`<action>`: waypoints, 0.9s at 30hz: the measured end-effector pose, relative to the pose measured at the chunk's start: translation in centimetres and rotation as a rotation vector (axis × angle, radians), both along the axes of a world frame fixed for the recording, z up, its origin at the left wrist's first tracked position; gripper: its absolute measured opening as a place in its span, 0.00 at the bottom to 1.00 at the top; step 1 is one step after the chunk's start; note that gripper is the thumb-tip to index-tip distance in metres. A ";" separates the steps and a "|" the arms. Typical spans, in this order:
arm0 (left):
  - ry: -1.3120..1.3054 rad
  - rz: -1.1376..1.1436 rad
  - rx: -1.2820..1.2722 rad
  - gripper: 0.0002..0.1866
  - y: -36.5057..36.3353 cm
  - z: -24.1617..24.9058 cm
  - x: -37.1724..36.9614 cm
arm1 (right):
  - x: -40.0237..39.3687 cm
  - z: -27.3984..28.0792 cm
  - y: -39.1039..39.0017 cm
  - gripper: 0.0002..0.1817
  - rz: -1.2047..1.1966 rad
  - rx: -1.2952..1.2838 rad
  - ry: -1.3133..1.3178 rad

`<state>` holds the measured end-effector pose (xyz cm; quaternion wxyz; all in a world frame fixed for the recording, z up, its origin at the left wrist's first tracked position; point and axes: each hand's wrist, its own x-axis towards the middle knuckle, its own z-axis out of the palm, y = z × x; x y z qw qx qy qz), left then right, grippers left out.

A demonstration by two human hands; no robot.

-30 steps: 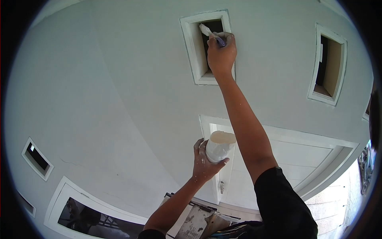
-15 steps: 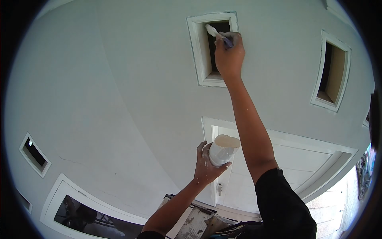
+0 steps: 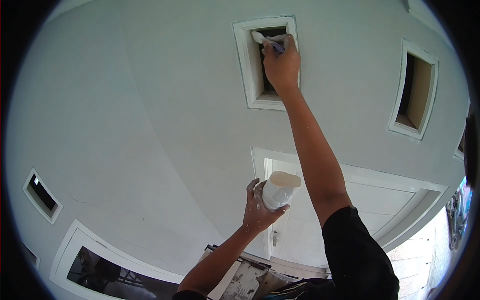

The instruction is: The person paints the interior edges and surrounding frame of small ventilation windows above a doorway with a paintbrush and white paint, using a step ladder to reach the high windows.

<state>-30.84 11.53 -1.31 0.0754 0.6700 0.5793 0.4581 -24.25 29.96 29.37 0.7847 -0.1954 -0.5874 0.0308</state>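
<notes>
- Right hand (image 3: 281, 64) raised high, fist closed round a brush (image 3: 266, 41); white bristles sit inside the vent (image 3: 266, 62), at its top left corner.
- Left hand (image 3: 258, 210) well below the vent, fingers wrapped round a paint cup (image 3: 279, 191) (paint-smeared, held upright).
- Door (image 3: 350, 210) behind the cup, below the vent.

Pale grey wall (image 3: 150, 125) carries everything here. Set into it: white-framed vent opening (image 3: 257, 62), second opening (image 3: 412, 90) to its right, small one (image 3: 42, 196) lower left. White door (image 3: 360, 205) below.
</notes>
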 end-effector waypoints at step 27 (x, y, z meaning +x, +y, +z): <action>0.038 -0.016 0.085 0.57 0.2 -0.7 -0.3 | 0.0 0.7 2.0 0.09 -0.015 0.013 -0.016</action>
